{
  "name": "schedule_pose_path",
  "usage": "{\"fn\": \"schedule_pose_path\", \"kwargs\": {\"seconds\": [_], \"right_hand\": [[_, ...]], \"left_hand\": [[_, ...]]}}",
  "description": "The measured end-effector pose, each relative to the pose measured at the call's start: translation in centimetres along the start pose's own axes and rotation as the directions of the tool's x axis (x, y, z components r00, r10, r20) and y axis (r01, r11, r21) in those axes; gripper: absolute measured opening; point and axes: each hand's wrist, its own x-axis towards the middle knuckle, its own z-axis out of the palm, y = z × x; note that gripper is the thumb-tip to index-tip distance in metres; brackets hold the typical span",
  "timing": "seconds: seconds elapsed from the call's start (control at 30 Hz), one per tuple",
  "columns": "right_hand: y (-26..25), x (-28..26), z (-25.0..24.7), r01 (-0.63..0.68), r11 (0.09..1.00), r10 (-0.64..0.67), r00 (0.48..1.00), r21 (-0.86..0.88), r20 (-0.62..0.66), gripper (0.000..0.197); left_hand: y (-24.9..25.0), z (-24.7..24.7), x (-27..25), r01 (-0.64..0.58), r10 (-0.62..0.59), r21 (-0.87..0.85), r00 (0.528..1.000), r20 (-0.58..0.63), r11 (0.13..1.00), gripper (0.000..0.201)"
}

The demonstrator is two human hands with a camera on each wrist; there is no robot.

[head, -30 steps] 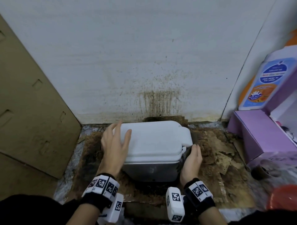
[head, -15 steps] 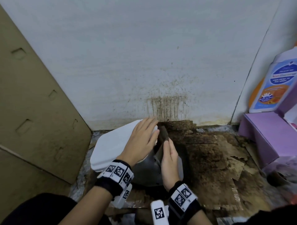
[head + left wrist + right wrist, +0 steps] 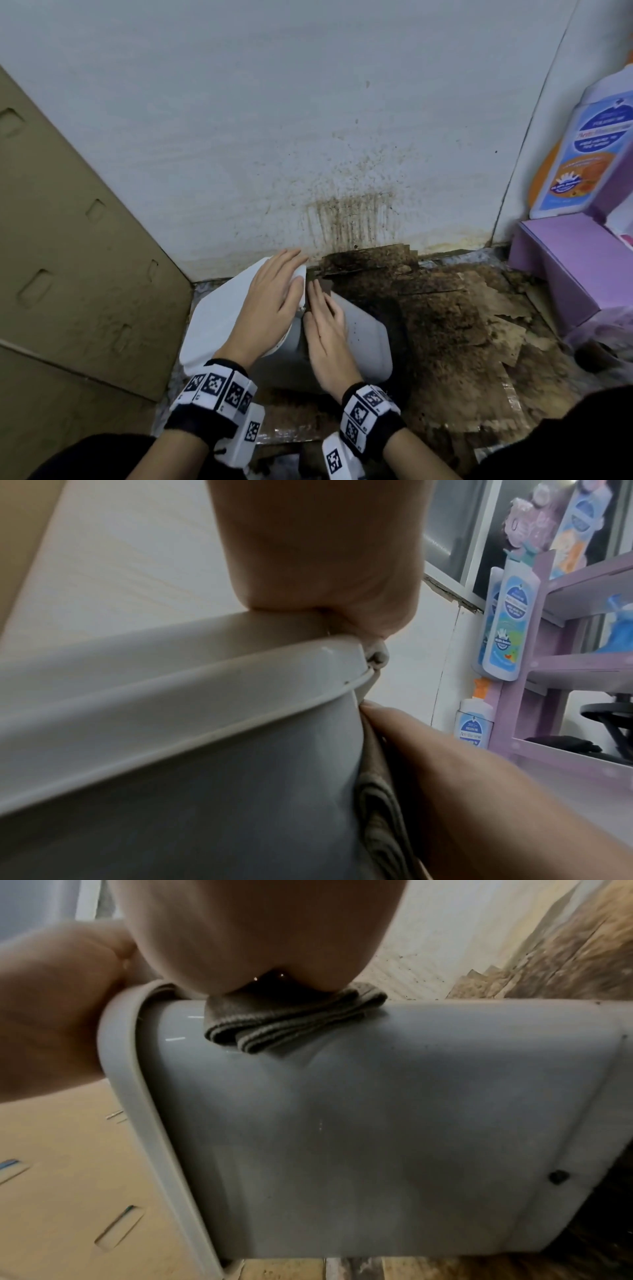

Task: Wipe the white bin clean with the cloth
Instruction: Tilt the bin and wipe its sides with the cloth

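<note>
The white bin [image 3: 368,337] lies tipped on its side on the dirty floor, its lid [image 3: 219,318] facing left. My left hand [image 3: 272,298] lies flat on the lid with straight fingers, steadying it. My right hand [image 3: 323,322] presses a folded grey-brown cloth [image 3: 291,1023] flat against the bin's upward-facing side wall [image 3: 377,1110], just behind the lid rim. In the left wrist view the cloth [image 3: 377,804] is sandwiched between the bin wall and my right hand [image 3: 479,791]. Most of the cloth is hidden under the palm in the head view.
Brown cardboard [image 3: 78,260] leans at the left. The stained white wall [image 3: 342,219] stands right behind the bin. Torn, dirty cardboard [image 3: 462,325] covers the floor at the right. A purple shelf [image 3: 565,267] with a soap bottle [image 3: 582,154] stands at the far right.
The bin has been tipped from upright onto its side, lid to the left. My left hand stayed on the lid; my right hand moved onto the upturned side wall with the cloth.
</note>
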Motion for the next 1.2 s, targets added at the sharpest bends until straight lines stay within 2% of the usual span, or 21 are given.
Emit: {"fn": "schedule_pose_path", "kwargs": {"seconds": [0.07,0.17,0.23,0.3,0.43,0.5,0.6,0.7,0.77,0.87,0.97,1.1,1.2], "right_hand": [[0.2,0.1,0.0,0.04,0.989,-0.041,0.999,-0.144,-0.001,0.051],[1.0,0.4,0.1,0.112,0.918,-0.124,0.992,-0.381,-0.006,0.053],[1.3,0.6,0.4,0.14,0.929,-0.15,0.989,-0.343,-0.003,0.054],[1.4,0.7,0.8,0.13,0.969,-0.132,0.991,-0.21,0.003,0.055],[2.2,1.0,1.8,0.069,0.995,-0.074,0.996,-0.078,-0.058,0.053],[4.0,1.0,1.9,-0.005,0.999,0.001,0.996,-0.041,-0.093,0.052],[9.0,0.5,0.7,-0.135,0.988,0.127,0.987,-0.076,-0.102,0.055],[13.0,0.0,-1.0,-0.267,0.952,0.263,0.964,-0.148,-0.047,0.048],[13.6,-0.1,-1.0,-0.299,0.936,0.297,0.954,-0.183,-0.041,0.048],[12.4,0.1,-0.2,-0.339,0.937,0.329,0.938,-0.089,-0.108,0.049],[9.2,0.8,1.0,-0.29,0.956,0.281,0.947,-0.035,-0.156,0.049],[2.8,2.1,2.8,-0.094,0.996,0.094,0.986,0.004,-0.14,0.051],[1.9,1.8,2.8,-0.011,1.0,0.009,0.994,-0.023,-0.111,0.05]], "left_hand": [[-0.2,0.0,0.0,-0.004,0.004,0.004,1.0,0.005,1.0,0.048],[-0.3,0.1,0.0,-0.011,0.011,0.027,1.0,-0.011,1.0,0.048],[-0.4,0.0,0.0,-0.011,0.012,0.035,1.0,-0.026,0.999,0.047],[-0.5,0.0,-0.1,-0.01,0.011,0.047,0.999,-0.038,0.999,0.047],[-0.7,0.2,-0.1,0.009,-0.005,0.073,0.998,-0.061,0.997,0.049],[-1.0,0.2,-0.1,0.03,-0.025,0.059,0.997,-0.075,0.998,0.052],[-1.4,-0.2,-0.2,0.049,-0.045,0.039,0.994,-0.097,0.998,0.05],[-1.3,-0.3,-0.2,0.052,-0.049,0.03,0.995,-0.085,0.998,0.05],[-1.3,-0.2,-0.2,0.055,-0.052,0.03,0.995,-0.083,0.998,0.05],[-1.3,-0.2,-0.2,0.067,-0.062,0.047,0.992,-0.107,0.997,0.05],[-1.2,-0.2,-0.2,0.062,-0.055,0.067,0.992,-0.11,0.996,0.052],[-0.9,0.1,0.1,0.045,-0.038,0.081,0.995,-0.091,0.996,0.056],[-1.1,0.1,-0.1,0.047,-0.041,0.069,0.995,-0.097,0.997,0.057]]}}
